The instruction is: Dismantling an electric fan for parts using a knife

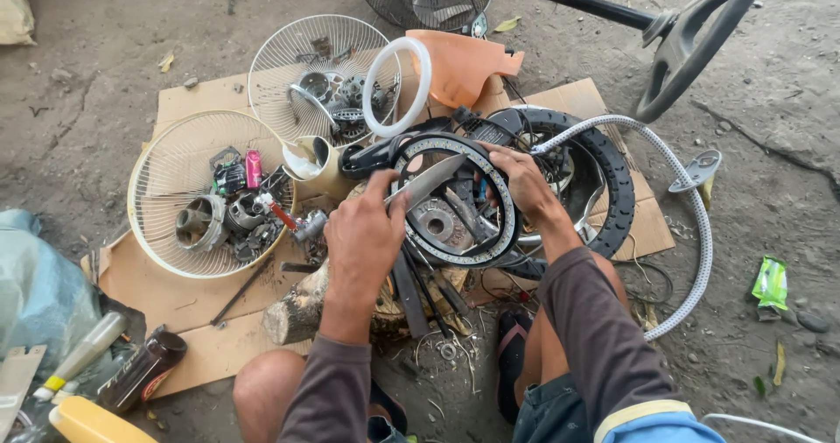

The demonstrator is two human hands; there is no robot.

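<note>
Work looks mid-way, I'd say: the black ring (455,200) with its strip of small lights is stripped bare but still whole, w/ loose wires and metal scraps (437,338) already around the log (302,307) it rests on. Still to do, by my read: prying the ring apart.

Largest first: the dirt floor (105,49), cracked and dusty, outdoors or an open shed. On it a flattened cardboard sheet (188,298) carries most of the stuff. Fan stand (691,40) at 1 o'clock, tyre (612,180) at 3 o'clock of the ring, two white fan guards (166,163) used as parts trays at 9–11 o'clock, a white hose (691,207) curving round the right.

Left hand (363,242): fingers closed on a knife (429,180), blade laid across the ring. Right hand (523,180): fingers clamped on the ring's rim at approx. 2 o'clock.
</note>
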